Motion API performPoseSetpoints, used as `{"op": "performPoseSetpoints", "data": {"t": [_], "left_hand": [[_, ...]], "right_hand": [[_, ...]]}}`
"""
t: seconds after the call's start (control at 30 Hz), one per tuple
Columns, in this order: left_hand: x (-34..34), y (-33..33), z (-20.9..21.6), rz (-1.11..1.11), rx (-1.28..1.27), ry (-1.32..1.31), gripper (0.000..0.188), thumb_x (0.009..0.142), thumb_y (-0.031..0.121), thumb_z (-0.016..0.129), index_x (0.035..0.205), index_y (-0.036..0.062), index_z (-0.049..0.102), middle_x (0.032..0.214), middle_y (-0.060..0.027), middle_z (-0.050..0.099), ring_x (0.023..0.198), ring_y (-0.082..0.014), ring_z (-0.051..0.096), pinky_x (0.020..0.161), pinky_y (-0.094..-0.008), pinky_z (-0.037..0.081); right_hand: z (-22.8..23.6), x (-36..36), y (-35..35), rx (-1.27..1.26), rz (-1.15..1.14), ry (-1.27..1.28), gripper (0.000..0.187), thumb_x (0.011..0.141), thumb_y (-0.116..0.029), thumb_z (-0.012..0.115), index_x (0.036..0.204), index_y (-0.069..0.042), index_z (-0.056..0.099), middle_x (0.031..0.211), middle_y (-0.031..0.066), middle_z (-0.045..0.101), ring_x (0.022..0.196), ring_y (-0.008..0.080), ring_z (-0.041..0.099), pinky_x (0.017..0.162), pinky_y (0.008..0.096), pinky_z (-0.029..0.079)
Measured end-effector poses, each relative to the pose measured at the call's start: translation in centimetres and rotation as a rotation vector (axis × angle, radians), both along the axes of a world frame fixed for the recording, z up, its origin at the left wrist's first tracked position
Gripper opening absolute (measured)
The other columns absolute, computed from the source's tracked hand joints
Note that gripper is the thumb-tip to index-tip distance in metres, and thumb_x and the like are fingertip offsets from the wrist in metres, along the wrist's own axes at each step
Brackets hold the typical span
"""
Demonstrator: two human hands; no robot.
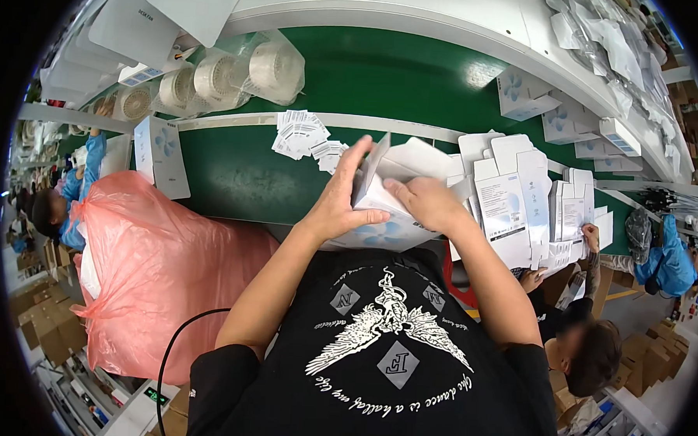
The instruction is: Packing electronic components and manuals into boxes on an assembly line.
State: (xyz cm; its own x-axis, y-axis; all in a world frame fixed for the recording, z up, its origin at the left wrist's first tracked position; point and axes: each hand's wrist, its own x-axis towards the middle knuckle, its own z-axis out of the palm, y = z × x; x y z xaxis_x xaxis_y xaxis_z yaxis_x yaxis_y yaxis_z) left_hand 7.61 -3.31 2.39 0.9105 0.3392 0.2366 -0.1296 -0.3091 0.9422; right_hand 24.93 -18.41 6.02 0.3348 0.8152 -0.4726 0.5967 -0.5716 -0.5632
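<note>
A white cardboard box (381, 196) with a blue fan picture stands close against my body, its top flaps raised. My left hand (341, 194) spreads along its left side, thumb across the printed front and fingers up by a flap. At the upper right of the box, my right hand (431, 202) has its fingers curled over the edge, gripping it; some fingertips are hidden behind the card. Flattened fan boxes (502, 197) overlap in a pile just right of my right hand. Beyond the box, small printed paper slips (300, 135) lie loosely spread on the green bench (242, 166).
Bagged white fans (275, 68) line the bench's far left. A closed box (161, 157) stands left, beside a large pink plastic bag (160, 272). More boxes (522, 93) stand far right under a white shelf (389, 17). A co-worker's hand (590, 237) touches cartons at right.
</note>
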Motion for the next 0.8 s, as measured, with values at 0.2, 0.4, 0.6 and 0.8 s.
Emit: {"op": "performPoseSetpoints", "data": {"t": [0.2, 0.4, 0.6, 0.8], "left_hand": [[1.6, -0.3, 0.6, -0.087, 0.151, 0.027, 0.081, 0.076, 0.040, 0.094, 0.144, 0.0140, 0.059, 0.162, -0.0215, 0.039, 0.144, -0.0395, 0.047, 0.119, -0.0487, 0.040], [3.2, -2.4, 0.9, -0.042, 0.069, 0.064, 0.057, 0.076, 0.037, 0.094, 0.120, 0.0143, 0.066, 0.163, -0.0207, 0.041, 0.147, -0.0385, 0.047, 0.118, -0.0470, 0.040], [4.6, -2.7, -0.7, -0.051, 0.037, 0.126, 0.071, 0.076, 0.037, 0.094, 0.132, 0.0130, 0.059, 0.164, -0.0193, 0.042, 0.148, -0.0376, 0.046, 0.121, -0.0461, 0.038], [5.1, -5.9, -2.5, 0.051, -0.197, 0.165, 0.113, 0.074, 0.036, 0.097, 0.158, 0.0027, 0.029, 0.163, -0.0233, 0.041, 0.151, -0.0377, 0.042, 0.127, -0.0457, 0.031]], "right_hand": [[2.3, 3.0, -4.3, 0.711, -0.202, -0.131, 0.037, 0.104, -0.035, 0.069, 0.115, 0.000, 0.077, 0.111, 0.0218, 0.077, 0.099, 0.0396, 0.074, 0.092, 0.0470, 0.057], [-4.8, 4.2, -7.1, 0.721, -0.924, 0.833, 0.038, 0.099, -0.019, 0.077, 0.130, 0.002, 0.069, 0.133, 0.0157, 0.070, 0.122, 0.0269, 0.066, 0.109, 0.0406, 0.049], [-6.0, 5.9, -8.6, 0.761, -0.644, 1.194, 0.058, 0.088, -0.022, 0.089, 0.134, 0.002, 0.063, 0.130, 0.0152, 0.069, 0.121, 0.0227, 0.064, 0.109, 0.0377, 0.049], [-4.5, 7.4, -7.8, 0.202, -0.399, 0.356, 0.047, 0.089, -0.026, 0.088, 0.120, 0.002, 0.067, 0.121, 0.0124, 0.070, 0.109, 0.0194, 0.065, 0.102, 0.0356, 0.051]]}}
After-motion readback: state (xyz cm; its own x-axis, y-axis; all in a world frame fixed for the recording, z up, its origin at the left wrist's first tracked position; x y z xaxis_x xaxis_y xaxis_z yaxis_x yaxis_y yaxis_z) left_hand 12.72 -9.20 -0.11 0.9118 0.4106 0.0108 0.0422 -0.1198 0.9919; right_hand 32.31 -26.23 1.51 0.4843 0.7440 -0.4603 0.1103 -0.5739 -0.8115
